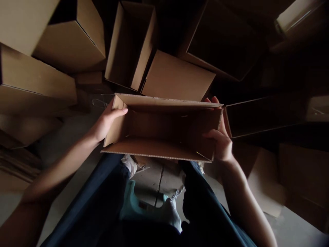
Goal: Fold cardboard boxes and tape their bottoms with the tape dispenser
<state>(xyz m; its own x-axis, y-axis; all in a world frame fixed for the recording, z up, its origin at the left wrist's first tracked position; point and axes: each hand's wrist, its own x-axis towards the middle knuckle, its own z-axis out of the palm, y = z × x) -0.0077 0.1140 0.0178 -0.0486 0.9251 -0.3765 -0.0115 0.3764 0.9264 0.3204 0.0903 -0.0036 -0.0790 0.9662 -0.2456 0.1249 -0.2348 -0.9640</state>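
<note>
An open-topped cardboard box, long and narrow, is held up above my knees with its opening facing me. My left hand grips its left end, the thumb hooked over the edge onto the inner wall. At the opposite end my right hand clasps the box, thumb inside and fingertips showing behind the far corner. The inside of the box looks bare, though its bottom lies in shadow.
Several cardboard boxes surround me, among them a tall open box, a tan box beyond my hands and a long box at left. Flattened cardboard lies lower left. A teal stool is beneath me on the concrete floor.
</note>
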